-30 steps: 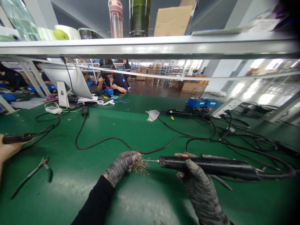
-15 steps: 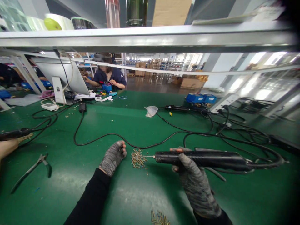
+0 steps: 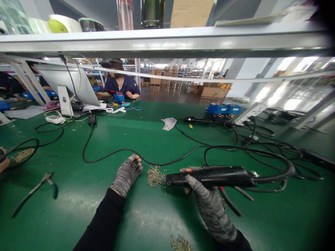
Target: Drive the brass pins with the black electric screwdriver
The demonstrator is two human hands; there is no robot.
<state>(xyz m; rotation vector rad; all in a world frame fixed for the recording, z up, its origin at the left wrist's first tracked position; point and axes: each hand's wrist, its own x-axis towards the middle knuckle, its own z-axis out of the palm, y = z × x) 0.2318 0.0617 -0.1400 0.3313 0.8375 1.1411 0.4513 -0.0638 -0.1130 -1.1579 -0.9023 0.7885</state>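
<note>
My right hand (image 3: pixel 202 195), in a grey fingerless glove, grips a black corded electric screwdriver (image 3: pixel 209 176) that lies level above the green table, its tip pointing left at a small heap of brass screws (image 3: pixel 155 175). My left hand (image 3: pixel 127 174), gloved the same way, rests on the mat just left of that heap with its fingers curled; I cannot see anything between them. A second small cluster of screws (image 3: pixel 180 243) lies near the bottom edge.
Black cables (image 3: pixel 131 151) loop across the green mat (image 3: pixel 78 209). Pliers (image 3: pixel 36 190) lie at the left. A monitor (image 3: pixel 69 85), another screwdriver (image 3: pixel 199 120), a plastic bag (image 3: pixel 169 123) and blue parts (image 3: pixel 223 109) are farther back. A co-worker (image 3: pixel 119 85) sits opposite. A metal shelf (image 3: pixel 167 42) hangs overhead.
My right hand has drawn the screwdriver left and nearer, its tip now at the heap. My left hand lifted off the screws to rest beside them. The neighbour's hand and tool at the left withdrew.
</note>
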